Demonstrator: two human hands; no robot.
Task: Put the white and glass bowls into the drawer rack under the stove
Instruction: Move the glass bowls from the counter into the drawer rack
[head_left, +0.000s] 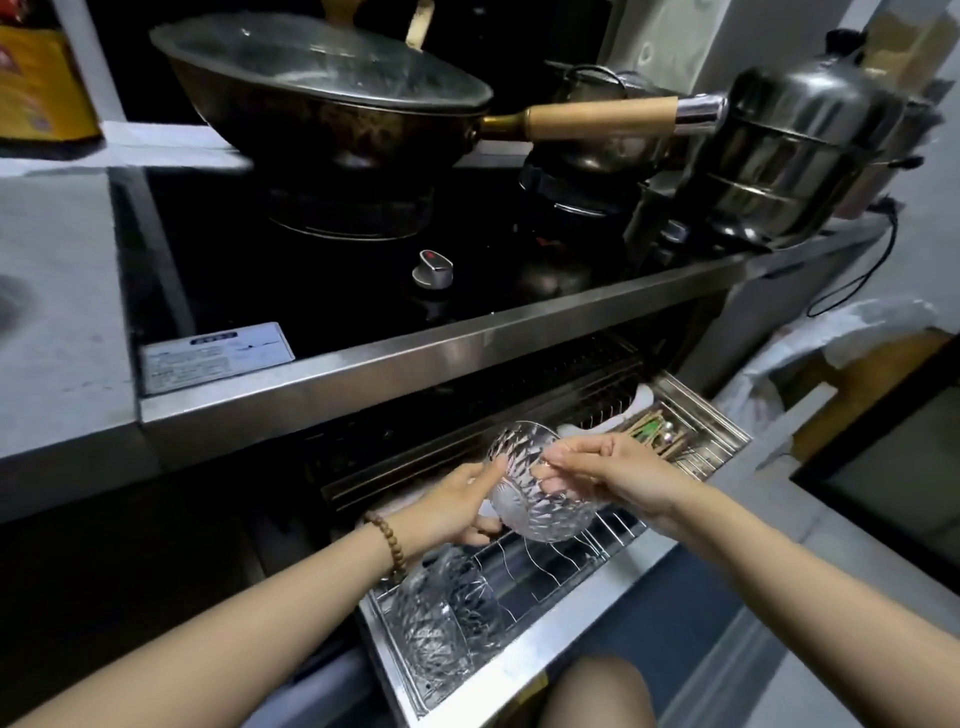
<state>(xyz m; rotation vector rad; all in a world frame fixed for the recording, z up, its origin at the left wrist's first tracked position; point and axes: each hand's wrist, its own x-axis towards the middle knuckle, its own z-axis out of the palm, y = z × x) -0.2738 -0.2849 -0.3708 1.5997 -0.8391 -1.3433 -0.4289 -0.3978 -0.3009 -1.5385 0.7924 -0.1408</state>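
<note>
Dim kitchen: grey counter (57, 291) left, black stove (322, 291) w/ lidded wok (322, 98), steel steamer (789, 156) right.

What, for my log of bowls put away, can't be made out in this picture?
Head view:
- Back of the drawer rack: dark, hidden under the stove's steel edge.
- White dishes: only slivers show behind the right hand; count unclear.
- Racked glass bowls: overlapping clear glass, partly covered by the left forearm; count unclear.
- Held glass bowl: whether it touches the rack cannot be told.
- Stove label: print too small.
</note>
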